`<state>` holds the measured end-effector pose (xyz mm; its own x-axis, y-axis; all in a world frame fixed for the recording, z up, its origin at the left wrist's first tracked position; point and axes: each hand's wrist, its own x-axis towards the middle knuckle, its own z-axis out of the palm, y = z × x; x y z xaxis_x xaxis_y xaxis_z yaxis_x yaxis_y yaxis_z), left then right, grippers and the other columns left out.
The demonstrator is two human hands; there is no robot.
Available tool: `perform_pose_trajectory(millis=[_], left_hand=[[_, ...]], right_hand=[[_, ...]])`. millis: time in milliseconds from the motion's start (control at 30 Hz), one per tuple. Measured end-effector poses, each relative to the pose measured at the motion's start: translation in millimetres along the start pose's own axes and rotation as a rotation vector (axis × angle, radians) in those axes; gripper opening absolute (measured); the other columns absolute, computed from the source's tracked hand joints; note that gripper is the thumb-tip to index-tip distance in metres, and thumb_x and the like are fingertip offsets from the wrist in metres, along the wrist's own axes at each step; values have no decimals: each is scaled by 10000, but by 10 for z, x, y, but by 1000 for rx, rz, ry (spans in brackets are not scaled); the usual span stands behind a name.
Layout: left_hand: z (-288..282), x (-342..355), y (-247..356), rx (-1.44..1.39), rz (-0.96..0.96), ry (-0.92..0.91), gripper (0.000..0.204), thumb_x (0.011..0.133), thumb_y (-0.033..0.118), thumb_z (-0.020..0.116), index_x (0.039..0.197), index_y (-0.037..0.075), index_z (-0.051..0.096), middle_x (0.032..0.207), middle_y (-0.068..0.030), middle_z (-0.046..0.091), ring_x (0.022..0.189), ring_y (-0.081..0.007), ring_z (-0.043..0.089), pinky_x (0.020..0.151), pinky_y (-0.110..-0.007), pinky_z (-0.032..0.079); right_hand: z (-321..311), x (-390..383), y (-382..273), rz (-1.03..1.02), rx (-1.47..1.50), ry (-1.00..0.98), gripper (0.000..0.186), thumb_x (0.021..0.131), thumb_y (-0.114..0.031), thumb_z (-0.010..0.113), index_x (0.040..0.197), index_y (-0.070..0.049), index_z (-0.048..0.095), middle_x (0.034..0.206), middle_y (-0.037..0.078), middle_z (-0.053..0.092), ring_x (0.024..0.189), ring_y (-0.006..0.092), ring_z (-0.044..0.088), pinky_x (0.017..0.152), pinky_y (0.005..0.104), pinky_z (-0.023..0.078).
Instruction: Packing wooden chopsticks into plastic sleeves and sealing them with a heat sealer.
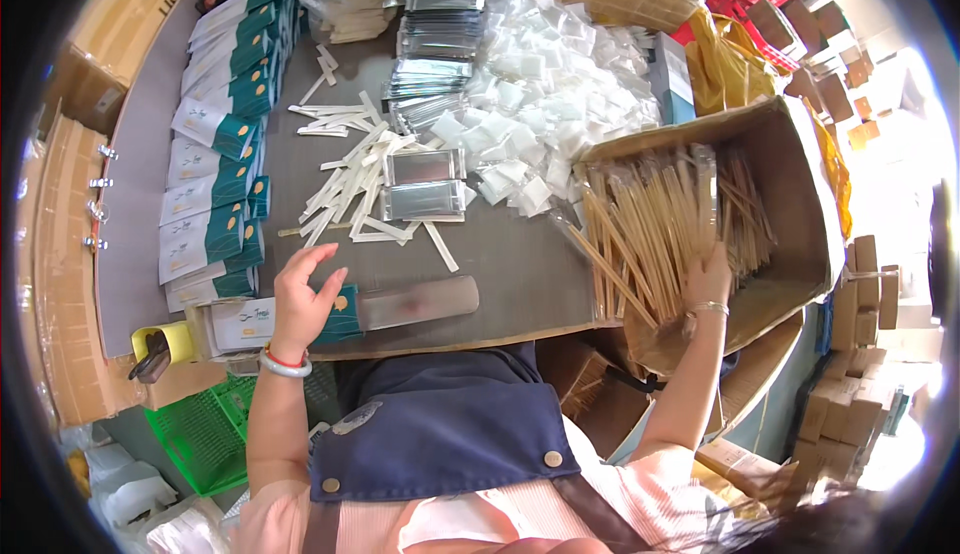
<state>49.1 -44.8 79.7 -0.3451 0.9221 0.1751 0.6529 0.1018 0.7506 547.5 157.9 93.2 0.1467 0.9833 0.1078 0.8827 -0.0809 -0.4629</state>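
My left hand (306, 304), fingers loosely curved and apart, hovers at a white-and-teal printed packet (240, 325) on a translucent holder (415, 304) at the table's front. My right hand (706, 282) reaches into a cardboard box (800, 184) of long wooden sticks in clear wrappers (640, 234), its fingers closed on a wrapped bundle. Loose white strips (350, 179) and dark silver flat packets (422, 200) lie beyond my left hand. A heap of small white sachets (540, 84) fills the back middle.
White-and-teal packets (200, 249) line the left side beside a raised panel (130, 124). A yellow container (175, 342) sits at the front left corner, above a green crate (200, 429). Stacks of silver packets (435, 9) stand at the back; cartons (840, 404) are piled at the right.
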Motion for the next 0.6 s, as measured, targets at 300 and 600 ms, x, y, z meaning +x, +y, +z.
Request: perform_pose_trajectory(millis=[300, 600], left_hand=[[374, 283, -572, 234, 18, 23, 240, 738, 115, 713, 950, 25, 648, 827, -109, 635, 745, -231, 614, 683, -325, 494], [733, 525, -616, 338, 60, 48, 143, 729, 113, 709, 807, 44, 611, 761, -100, 607, 712, -276, 605, 635, -376, 480]], right_hand=[[555, -964, -1402, -212, 1012, -111, 80, 866, -52, 624, 839, -42, 550, 721, 8, 564, 640, 111, 553, 571, 239, 469], [1624, -1301, -1189, -120, 935, -162, 115, 882, -97, 616, 917, 10, 591, 746, 20, 595, 617, 98, 553, 589, 244, 460]])
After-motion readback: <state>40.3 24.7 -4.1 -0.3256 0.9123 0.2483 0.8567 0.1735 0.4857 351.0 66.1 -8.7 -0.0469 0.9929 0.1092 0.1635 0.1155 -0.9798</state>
